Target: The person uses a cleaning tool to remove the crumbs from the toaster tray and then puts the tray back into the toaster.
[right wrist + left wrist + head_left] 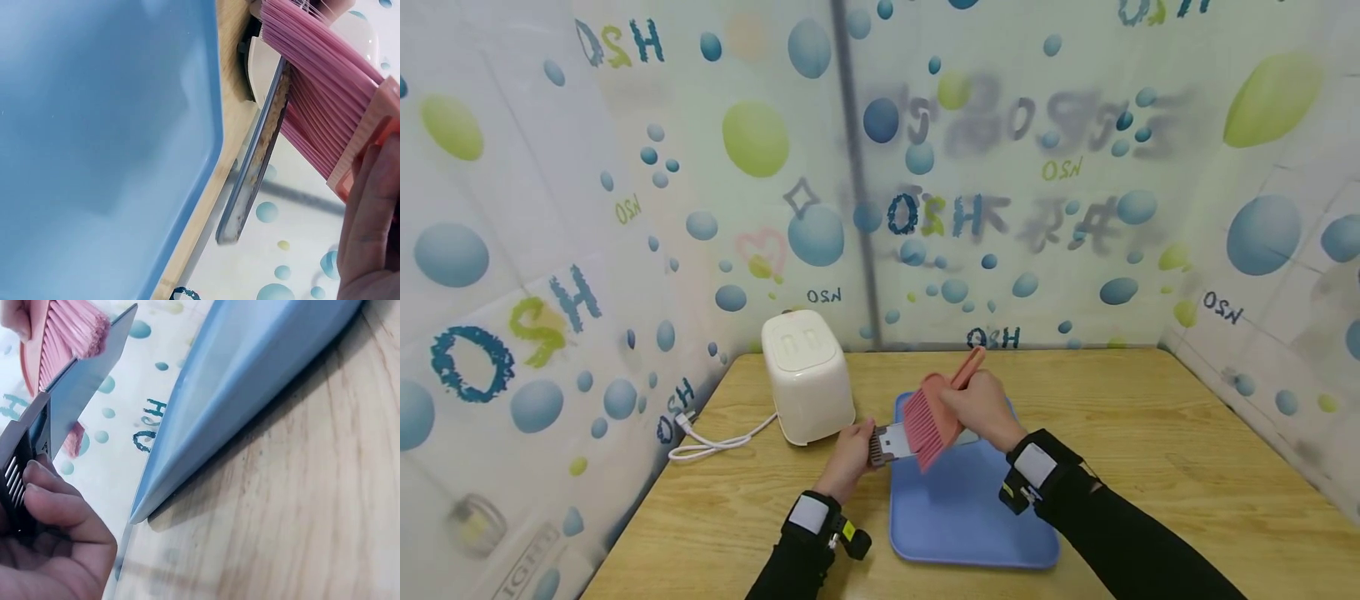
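My left hand (847, 457) grips the dark slotted end of a flat metal crumb tray (896, 442), fingers curled round it in the left wrist view. My right hand (987, 408) holds a pink cleaning brush (931, 412) by its body, the handle sticking up past the fingers. The pink bristles (337, 94) lie across the crumb tray. Brownish crumbs show along the crumb tray's surface in the right wrist view. Below both hands a blue rectangular tray (973, 521) rests on the table; the crumb tray's far end reaches over it.
A white toaster (808, 379) stands at the back left, beyond my left hand. Its white cord and plug (715, 446) lie coiled to the left. The wooden table (1157, 467) backs onto a curtain (1015, 167) printed with bubbles, with more of it at both sides.
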The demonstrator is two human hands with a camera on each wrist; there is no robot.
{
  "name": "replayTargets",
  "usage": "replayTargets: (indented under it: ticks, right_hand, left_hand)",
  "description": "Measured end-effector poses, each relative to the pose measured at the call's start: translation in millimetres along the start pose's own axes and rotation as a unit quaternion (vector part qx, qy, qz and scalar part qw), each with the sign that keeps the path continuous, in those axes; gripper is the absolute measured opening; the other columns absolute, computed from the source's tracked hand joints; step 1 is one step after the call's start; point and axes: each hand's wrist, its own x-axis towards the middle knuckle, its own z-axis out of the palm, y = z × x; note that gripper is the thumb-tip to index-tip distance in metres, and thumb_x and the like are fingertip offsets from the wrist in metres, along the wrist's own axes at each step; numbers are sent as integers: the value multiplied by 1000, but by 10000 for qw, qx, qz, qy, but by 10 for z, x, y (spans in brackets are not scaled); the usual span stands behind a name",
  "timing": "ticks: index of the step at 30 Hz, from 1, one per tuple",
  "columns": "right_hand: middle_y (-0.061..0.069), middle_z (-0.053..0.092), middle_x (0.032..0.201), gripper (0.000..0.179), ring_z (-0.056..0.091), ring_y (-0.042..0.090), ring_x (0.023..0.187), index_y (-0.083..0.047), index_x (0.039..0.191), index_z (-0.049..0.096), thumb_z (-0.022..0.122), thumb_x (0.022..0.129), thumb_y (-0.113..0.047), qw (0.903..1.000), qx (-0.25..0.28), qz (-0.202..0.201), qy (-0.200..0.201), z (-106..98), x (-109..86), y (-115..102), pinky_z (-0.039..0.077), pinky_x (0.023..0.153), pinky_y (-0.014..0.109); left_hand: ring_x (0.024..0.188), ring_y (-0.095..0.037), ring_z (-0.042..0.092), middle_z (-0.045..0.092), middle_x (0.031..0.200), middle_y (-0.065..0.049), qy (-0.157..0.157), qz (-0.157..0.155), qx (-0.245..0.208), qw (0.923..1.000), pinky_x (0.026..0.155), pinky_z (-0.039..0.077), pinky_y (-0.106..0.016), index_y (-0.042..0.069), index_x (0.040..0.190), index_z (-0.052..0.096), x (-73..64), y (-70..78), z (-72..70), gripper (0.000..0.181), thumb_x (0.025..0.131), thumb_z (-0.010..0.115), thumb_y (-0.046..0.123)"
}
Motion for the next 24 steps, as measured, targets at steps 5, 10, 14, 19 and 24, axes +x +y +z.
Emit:
replayTargets:
  ticks: [5,10,14,19,24]
  right_hand:
    - [8,66,70,25,59,15,52,1,84,65,65,95,-21,10000,-55,6,73,-60,17,17,43,45,25]
    - [7,66,70,26,61,14,53,0,82,64,65,95,-22,9999,-37,48,100,-109,24,43,46,47,26]
    - [7,66,68,27,62,15,53,-1,80,63,65,95,-24,9998,-74,85,144,-157,31,83,50,48,28]
    - [6,66,66,30,62,16,52,-1,78,64,66,96,-26,9996,-159,81,225,-235,39,140,47,47,28]
    - [5,66,66,31,61,14,52,0,78,65,65,96,-26,9994,-217,50,273,-304,55,179,45,46,27]
  left_hand:
    - [76,-12,58,62,90,-5,49,52,-45,10000,66,48,-25,-9,121,56,-10,-8,-15,47,112,34,31]
    - [74,-11,59,62,88,-4,61,103,-44,9999,65,48,-24,-9,120,56,-18,-14,-31,47,113,33,31]
    - [73,-11,59,61,87,-3,124,132,-24,9998,64,48,-24,-8,119,57,-25,-13,-36,46,113,33,32]
    - [73,-12,58,61,88,-4,211,100,20,9997,65,48,-25,-7,118,56,-20,-13,-47,45,113,34,32]
    - [75,-13,59,61,91,-5,256,-5,65,9997,66,48,-26,-5,120,56,8,-23,-60,45,113,34,33]
